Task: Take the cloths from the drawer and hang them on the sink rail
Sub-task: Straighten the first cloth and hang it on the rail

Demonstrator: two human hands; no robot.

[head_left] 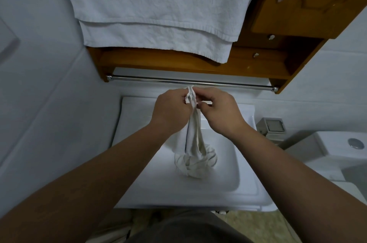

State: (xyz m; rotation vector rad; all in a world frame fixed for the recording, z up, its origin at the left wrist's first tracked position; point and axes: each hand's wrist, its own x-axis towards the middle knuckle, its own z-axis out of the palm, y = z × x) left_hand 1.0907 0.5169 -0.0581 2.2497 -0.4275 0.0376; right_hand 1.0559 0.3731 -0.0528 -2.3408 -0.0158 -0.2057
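- Two hands, left hand and right hand, each grip pinching the cloth top edge, to spread it.
- I hold it just below the rail; its tail bunches in the sink.

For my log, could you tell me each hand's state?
Left hand: closed, pinching the white cotton cloth at its top.
Right hand: closed, pinching the same cloth.

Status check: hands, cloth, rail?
Both hands, left and right, pinch the cloth at its top, just below the rail. Cloth's tail bunched in the sink. Rail bare, nothing blocking.
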